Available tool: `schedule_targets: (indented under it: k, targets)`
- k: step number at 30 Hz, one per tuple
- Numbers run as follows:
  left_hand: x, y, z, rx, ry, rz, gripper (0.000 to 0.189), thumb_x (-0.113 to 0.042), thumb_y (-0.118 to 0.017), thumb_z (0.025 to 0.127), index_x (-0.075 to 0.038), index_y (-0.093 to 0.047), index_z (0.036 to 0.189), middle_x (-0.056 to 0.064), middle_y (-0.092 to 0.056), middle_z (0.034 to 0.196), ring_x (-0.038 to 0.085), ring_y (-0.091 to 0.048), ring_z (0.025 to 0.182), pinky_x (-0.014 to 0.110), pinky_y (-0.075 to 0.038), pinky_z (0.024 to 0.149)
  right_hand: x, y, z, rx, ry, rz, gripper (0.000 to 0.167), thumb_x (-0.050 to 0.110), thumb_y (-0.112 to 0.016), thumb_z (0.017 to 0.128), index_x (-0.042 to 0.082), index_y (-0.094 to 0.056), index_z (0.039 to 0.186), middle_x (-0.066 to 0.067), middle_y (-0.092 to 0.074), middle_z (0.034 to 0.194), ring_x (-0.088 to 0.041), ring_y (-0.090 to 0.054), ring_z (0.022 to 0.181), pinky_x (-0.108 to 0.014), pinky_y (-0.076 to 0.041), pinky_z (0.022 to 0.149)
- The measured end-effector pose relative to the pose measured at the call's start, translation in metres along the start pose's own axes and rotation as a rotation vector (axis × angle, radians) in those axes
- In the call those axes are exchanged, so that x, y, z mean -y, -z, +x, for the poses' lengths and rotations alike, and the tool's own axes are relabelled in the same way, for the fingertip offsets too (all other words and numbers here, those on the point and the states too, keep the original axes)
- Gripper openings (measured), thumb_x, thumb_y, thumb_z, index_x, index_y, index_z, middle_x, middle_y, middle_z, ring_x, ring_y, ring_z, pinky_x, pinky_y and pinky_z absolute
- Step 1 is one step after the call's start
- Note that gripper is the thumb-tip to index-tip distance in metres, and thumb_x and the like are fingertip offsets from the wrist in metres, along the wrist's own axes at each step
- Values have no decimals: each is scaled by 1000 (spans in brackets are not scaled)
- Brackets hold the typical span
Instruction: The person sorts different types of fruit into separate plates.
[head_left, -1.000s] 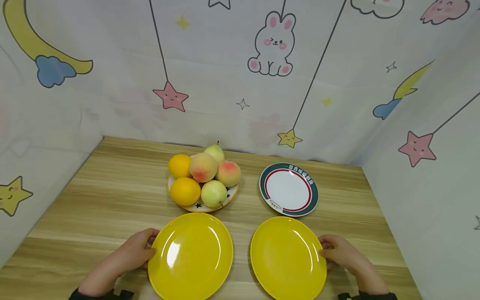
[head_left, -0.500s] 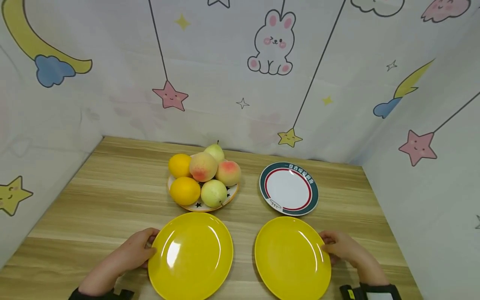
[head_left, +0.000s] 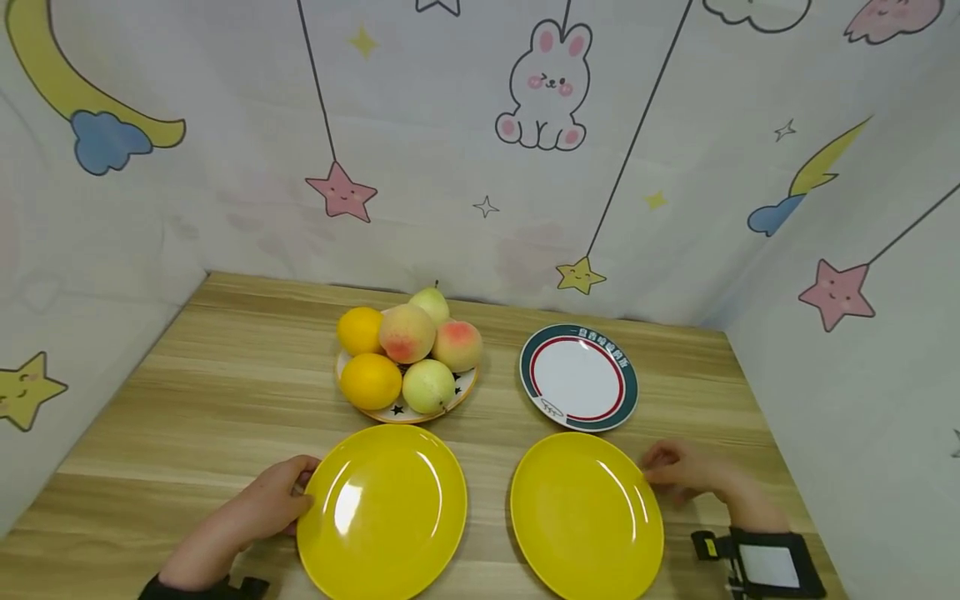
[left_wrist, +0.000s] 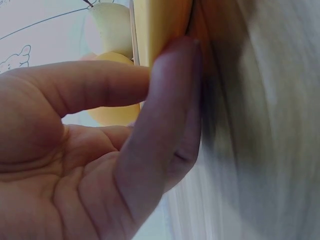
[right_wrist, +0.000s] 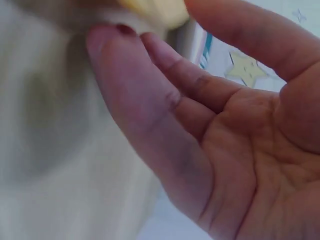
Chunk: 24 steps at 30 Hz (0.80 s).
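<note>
Two glossy yellow plates lie side by side at the front of the table in the head view. My left hand [head_left: 273, 500] pinches the left edge of the left yellow plate [head_left: 382, 512]. In the left wrist view the thumb is on top of that plate's rim [left_wrist: 162, 22] and the fingers are beneath it. Beside the right edge of the right yellow plate [head_left: 587, 517] is my right hand [head_left: 686, 473], fingers loosely bent and holding nothing. The right wrist view has a blurred bit of yellow rim [right_wrist: 172, 11] just beyond its fingertips.
Behind the left plate, a star-patterned plate [head_left: 387, 416] bears oranges [head_left: 371, 382], peaches [head_left: 407, 334] and pears [head_left: 428, 387]. A white plate [head_left: 577, 382] with a dark green rim stands at the back right. Printed cloth [head_left: 442, 233] hangs round the wooden table [head_left: 187, 392].
The right yellow plate has shifted slightly to the right. My right hand has let go of its rim and moved a little right and away. The left hand stays where it was.
</note>
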<state>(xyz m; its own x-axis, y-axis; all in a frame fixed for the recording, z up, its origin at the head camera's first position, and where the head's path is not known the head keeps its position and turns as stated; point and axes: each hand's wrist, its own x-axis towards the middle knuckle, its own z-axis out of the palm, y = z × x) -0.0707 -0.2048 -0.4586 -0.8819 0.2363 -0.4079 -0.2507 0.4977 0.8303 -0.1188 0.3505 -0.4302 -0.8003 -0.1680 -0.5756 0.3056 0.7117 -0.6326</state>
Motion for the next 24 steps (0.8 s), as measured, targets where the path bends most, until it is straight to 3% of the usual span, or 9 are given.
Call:
schedule_targets:
  k: [6,12,18,24]
  targets:
    - [1,-1,1,-6,-13,0,37,11,-53,88,19,-44,124,15,-55,99,21,-59,73,36,-56,56,7,33,10,-206,60,19,41,15,-60,97,-14,-48,124,-21,-61,103,-33,-62,90,-43,-58,73]
    - [0,-1,3,-3,-9,-3,37,11,-53,89,19,-45,124,15,-55,99,21,-59,73,37,-56,57,14,44,30,-336,28,84,50,18,-53,100,-15,-39,136,-33,-52,123,-43,-57,107,-43,-57,79]
    - [3,-1,1,-10,27,-16,38,11,-53,88,19,-45,124,15,-55,100,21,-60,74,37,-57,58,24,43,56,-340,-50,144,53,17,-52,100,-11,-36,141,-32,-48,130,-42,-52,114,-44,-54,87]
    - [6,-1,2,-6,2,-20,37,11,-53,87,18,-46,123,14,-56,98,22,-60,74,35,-56,58,30,35,80,-279,-112,197,56,13,-56,99,-12,-31,142,-32,-51,125,-31,-63,95,-39,-56,81]
